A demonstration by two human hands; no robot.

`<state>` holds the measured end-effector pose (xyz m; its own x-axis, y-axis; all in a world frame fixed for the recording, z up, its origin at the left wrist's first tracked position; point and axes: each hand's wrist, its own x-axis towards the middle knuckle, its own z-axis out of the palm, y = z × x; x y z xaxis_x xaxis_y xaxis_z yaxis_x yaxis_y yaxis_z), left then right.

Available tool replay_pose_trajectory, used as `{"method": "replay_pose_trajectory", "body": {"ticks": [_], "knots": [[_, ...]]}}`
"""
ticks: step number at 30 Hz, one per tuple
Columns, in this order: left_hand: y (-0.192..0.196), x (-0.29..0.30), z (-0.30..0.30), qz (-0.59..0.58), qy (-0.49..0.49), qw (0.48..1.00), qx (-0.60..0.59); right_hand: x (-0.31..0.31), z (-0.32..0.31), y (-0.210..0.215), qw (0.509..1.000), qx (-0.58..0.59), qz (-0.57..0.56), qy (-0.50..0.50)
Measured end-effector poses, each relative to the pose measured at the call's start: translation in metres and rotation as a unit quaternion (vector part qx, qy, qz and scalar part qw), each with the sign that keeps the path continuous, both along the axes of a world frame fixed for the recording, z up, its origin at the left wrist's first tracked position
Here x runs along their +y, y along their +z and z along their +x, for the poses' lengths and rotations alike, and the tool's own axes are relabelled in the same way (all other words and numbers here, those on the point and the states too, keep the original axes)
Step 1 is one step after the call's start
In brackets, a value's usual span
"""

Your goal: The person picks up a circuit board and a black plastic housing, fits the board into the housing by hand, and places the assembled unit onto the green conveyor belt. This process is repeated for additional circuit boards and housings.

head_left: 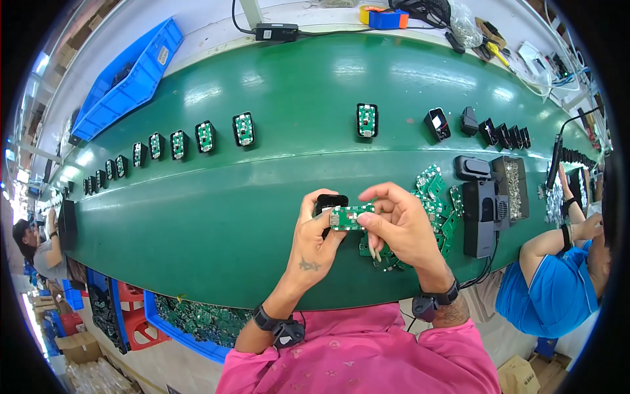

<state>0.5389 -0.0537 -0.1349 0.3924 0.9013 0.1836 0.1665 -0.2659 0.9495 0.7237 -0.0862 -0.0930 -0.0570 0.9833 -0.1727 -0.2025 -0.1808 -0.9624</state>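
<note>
While both hands [357, 226] pinch it, green circuit board [349, 217] meets black casing [330, 202]

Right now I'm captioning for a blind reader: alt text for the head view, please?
Two hands, left hand and right hand, fit a green circuit board onto a black case above a green conveyor belt carrying a row of cases.

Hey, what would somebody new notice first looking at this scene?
Probably the two hands at centre: the left hand and right hand hold a small green circuit board against a black casing above the wide green conveyor belt. Next, a row of black casings with boards lines the belt's far side, and a heap of loose green boards lies right of the hands.
</note>
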Motion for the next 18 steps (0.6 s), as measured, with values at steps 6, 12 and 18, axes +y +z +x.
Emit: {"method": "replay_pose_trajectory", "body": {"ticks": [6,12,18], "knots": [[0.011,-0.002,0.000,0.025,-0.025,0.999,0.029,-0.004,0.003,-0.005,1.000,-0.012,-0.002,0.004],[0.023,-0.012,0.010,-0.182,-0.049,0.959,-0.210,-0.011,-0.002,-0.014,0.996,-0.077,0.017,-0.030],[0.012,-0.011,0.011,-0.168,-0.053,0.970,-0.165,-0.012,-0.005,-0.018,0.919,-0.310,0.238,-0.056]]}}
